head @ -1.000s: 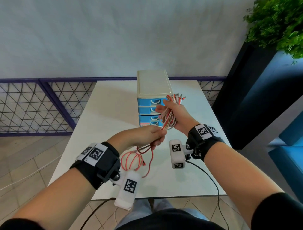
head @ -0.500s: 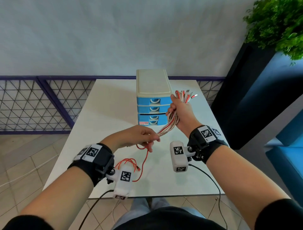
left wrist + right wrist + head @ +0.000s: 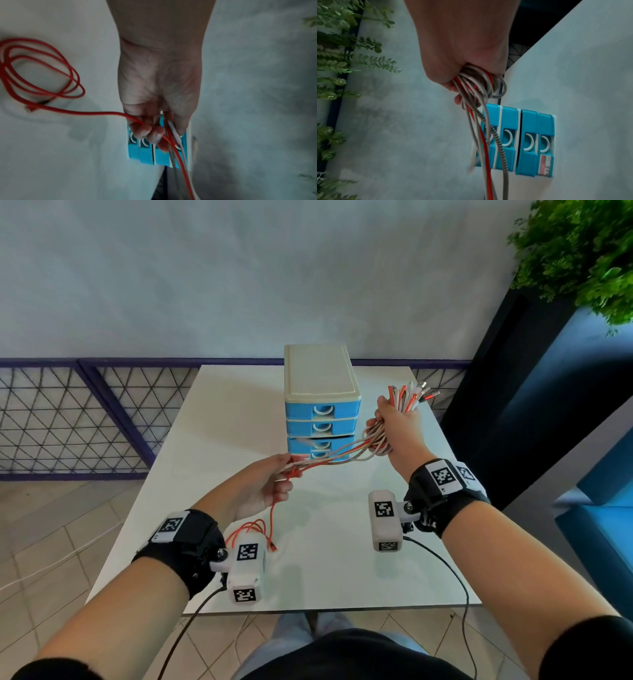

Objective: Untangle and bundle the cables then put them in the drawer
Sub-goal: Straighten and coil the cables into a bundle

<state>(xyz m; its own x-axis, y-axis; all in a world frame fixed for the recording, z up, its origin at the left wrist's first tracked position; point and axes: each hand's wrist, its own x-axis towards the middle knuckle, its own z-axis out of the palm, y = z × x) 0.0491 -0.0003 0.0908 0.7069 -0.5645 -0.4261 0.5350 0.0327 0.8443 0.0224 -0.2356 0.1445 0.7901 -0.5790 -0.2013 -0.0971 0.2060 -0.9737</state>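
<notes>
A loose coil of red cable is seen lying on the white tabletop at the left, just beside the left wrist, with one strand rising from it into the left hand. That hand is held above the tabletop, its fingers curled round the red strand and a few white and braided ones. From there the cables are stretched to the right, across the front of the drawer unit (cream top, four blue drawer fronts, all but closed). The unit is set upright near the middle of the tabletop. Further right, the right hand is raised beside the unit, its fingers clenched round a gathered bundle of loops, and the connector ends are fanned out above the fist. A green plant is visible at the far right.
</notes>
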